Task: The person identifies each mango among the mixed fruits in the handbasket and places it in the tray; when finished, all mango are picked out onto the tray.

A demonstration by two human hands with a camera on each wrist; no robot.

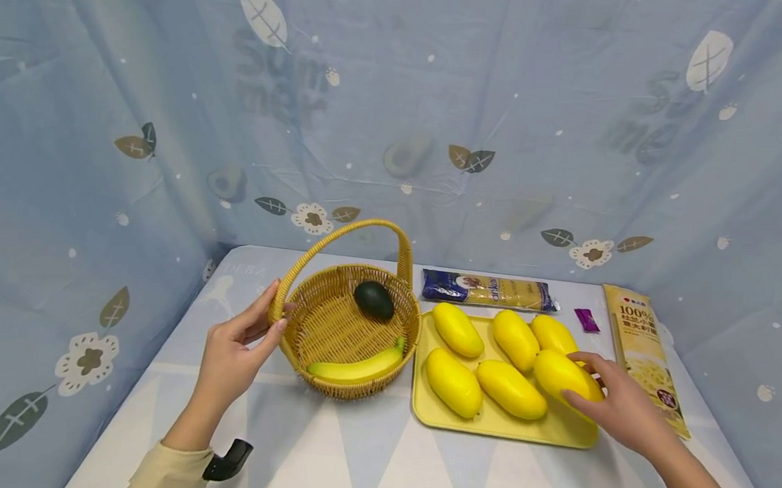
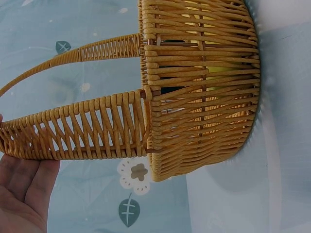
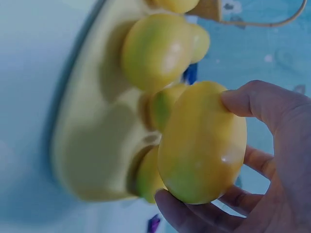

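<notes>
My left hand (image 1: 233,348) grips the handle of a round wicker basket (image 1: 294,330) on its left side; the left wrist view shows fingers at the handle (image 2: 97,128). Inside the basket lie a dark green avocado (image 1: 373,301) and a yellow banana (image 1: 358,368). On the right, my right hand (image 1: 621,405) holds a yellow mango (image 1: 564,375) between thumb and fingers, raised over the right part of a yellow tray (image 1: 507,431). Several more mangoes, such as one mango (image 1: 453,382) at the left, lie on that tray. The right wrist view shows the held mango (image 3: 201,145) close up.
Behind the tray lies a blue and yellow pasta packet (image 1: 489,290). A small purple wrapped sweet (image 1: 587,320) is right of it, and a tall yellow pasta bag (image 1: 645,356) lies along the right side. Patterned blue cloth (image 1: 424,109) hangs behind the table.
</notes>
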